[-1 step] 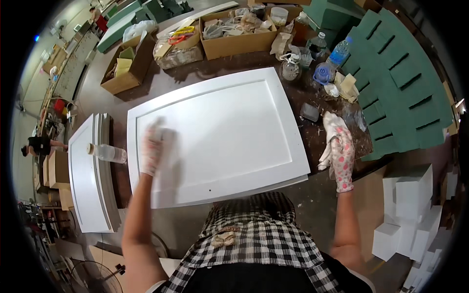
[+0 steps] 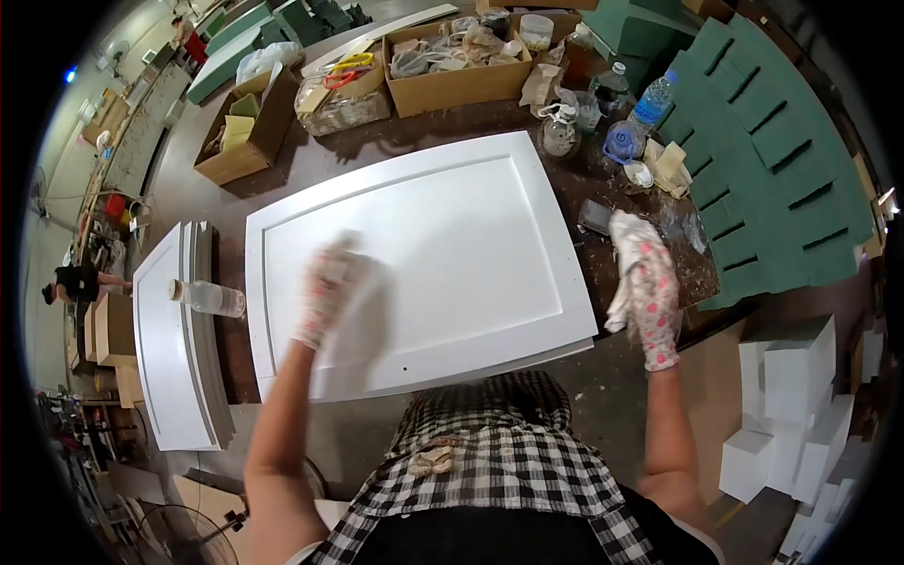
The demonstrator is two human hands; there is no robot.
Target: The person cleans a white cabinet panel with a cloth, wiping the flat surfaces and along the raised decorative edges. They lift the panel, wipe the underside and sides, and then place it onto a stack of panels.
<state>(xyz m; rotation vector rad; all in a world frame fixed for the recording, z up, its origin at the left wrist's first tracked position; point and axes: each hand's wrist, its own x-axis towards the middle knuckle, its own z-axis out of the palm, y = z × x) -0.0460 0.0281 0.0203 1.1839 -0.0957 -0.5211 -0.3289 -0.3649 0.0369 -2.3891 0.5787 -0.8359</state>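
To your far left, a stack of white panels (image 2: pixel 169 348) lies with a clear bottle (image 2: pixel 209 298) on its side on top. Neither has shifted.

Next comes your left hand (image 2: pixel 328 292), gloved and pressed down on the near left part of the big white door panel (image 2: pixel 452 235). This panel lies flat on the dark table (image 2: pixel 311 165) right in front of you. The hand is smeared with motion blur, so you cannot tell whether it is laid flat or curled around a pad or rag. Against the picture taken an instant before, it sits in almost the same spot, perhaps a touch further right. The blur suggests you are rubbing the panel face in short strokes. If so, only the near left part is being worked, and the middle and far right look untouched.

Your right hand (image 2: pixel 653 292), in a spotted glove, hangs off the right edge of the panel, apart from it. It is closed around a white cloth (image 2: pixel 626 235), and its place matches the earlier picture.

Further right, green slotted panels (image 2: pixel 772 160) lie fanned out. White blocks (image 2: pixel 800 377) are piled at the near right.
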